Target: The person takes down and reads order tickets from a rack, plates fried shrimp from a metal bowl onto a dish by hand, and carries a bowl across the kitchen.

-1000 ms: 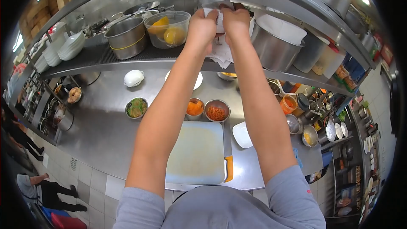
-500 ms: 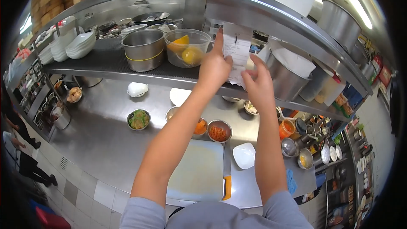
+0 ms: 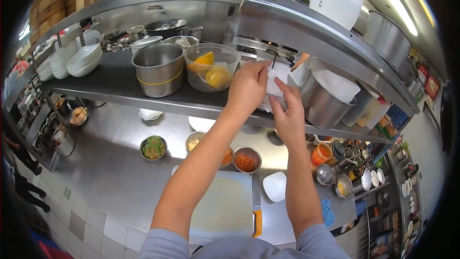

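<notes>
Both my hands are raised to the shelf at a stack of white paper slips (image 3: 277,82) with print on them. My left hand (image 3: 245,86) has its fingers closed on the slips' left edge near the top. On the right side my right hand (image 3: 290,111) pinches the slips lower down, between thumb and forefinger. A thin dark spike (image 3: 273,61) stands at the slips' top edge; whether it goes through them I cannot tell. Left of my left hand sits a clear plastic tub (image 3: 196,77) with yellow-orange citrus pieces.
The metal shelf (image 3: 120,97) also bears a steel pot (image 3: 158,84), stacked white bowls (image 3: 86,60) and a lined steel container (image 3: 323,100). Below are a cutting board (image 3: 223,206), a knife with a yellow handle (image 3: 258,223), a bowl of shredded carrot (image 3: 247,159) and a white dish (image 3: 274,186).
My left hand has come down from pointing at the top of the slips and closed on them. My right hand has moved in and closed on the slips, which look bunched and folded.
</notes>
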Demonstrator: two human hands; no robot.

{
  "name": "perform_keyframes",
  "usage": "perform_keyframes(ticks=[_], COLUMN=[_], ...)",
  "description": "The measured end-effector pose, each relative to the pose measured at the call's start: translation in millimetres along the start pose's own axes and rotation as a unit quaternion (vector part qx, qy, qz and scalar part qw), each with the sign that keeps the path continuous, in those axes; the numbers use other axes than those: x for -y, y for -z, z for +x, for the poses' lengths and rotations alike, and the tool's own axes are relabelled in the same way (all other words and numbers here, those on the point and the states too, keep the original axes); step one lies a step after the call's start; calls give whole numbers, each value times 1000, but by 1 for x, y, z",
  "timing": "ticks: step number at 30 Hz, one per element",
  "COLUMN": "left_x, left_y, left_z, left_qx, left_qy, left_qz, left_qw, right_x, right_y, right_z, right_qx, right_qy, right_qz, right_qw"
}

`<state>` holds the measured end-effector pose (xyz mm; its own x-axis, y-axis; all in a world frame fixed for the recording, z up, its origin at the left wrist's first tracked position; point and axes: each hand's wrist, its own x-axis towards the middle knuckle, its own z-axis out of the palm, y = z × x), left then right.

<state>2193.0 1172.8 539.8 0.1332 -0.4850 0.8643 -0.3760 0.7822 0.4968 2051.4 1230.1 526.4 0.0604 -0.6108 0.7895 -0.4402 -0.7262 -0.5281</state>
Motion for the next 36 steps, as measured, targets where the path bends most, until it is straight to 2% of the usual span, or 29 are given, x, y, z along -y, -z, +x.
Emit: perform_keyframes(ticks=[4,6,12,16,18,19,20,21,22,24,27,28,29,31,33,34,36], left_x=[4,-1,-15,-14,-12,-10,-8,-6,-3,-5,-2,-2,0,4,2,2,-6], left_y=[6,15,21,18,16,16,16,14,12,11,9,8,6,3,0,-2,-4], left_z=[-12,-15,-25,-29,-30,-31,-32,-33,-34,-35,-35,-35,-36,-35,-34,-34,-33], left_qx=[24,97,121,98,77,81,71,61,47,55,50,50,51,41,65,68,71], left_qy=[50,96,107,93,88,94,77,63,49,72,81,77,73,61,81,81,103], left_qz=[-1,82,153,176,184,183,189,195,204,202,206,208,209,215,205,216,224], left_qw=[998,987,975,975,976,975,976,977,977,975,974,974,974,974,973,971,967], right_x=[-6,-6,-1,10,8,1,-11,-23,-36,-74,-179,-198,-244,-317,-369,-395,-444], right_y=[2,3,10,30,53,64,75,83,85,82,65,58,46,27,13,5,-15], right_z=[-7,-13,-32,-55,-79,-90,-101,-110,-115,-128,-156,-157,-167,-179,-187,-186,-181], right_qx=[26,37,30,3,77,81,252,413,420,625,554,502,456,440,345,352,268], right_qy=[-39,-20,5,22,33,27,-23,-74,-83,-209,-251,-296,-301,-296,-199,-197,-278], right_qz=[-56,-98,-157,-138,-42,-43,42,128,132,35,-9,-58,-63,-73,-85,-83,-96], right_qw=[997,994,987,990,996,995,967,898,894,751,794,811,835,845,913,911,917])
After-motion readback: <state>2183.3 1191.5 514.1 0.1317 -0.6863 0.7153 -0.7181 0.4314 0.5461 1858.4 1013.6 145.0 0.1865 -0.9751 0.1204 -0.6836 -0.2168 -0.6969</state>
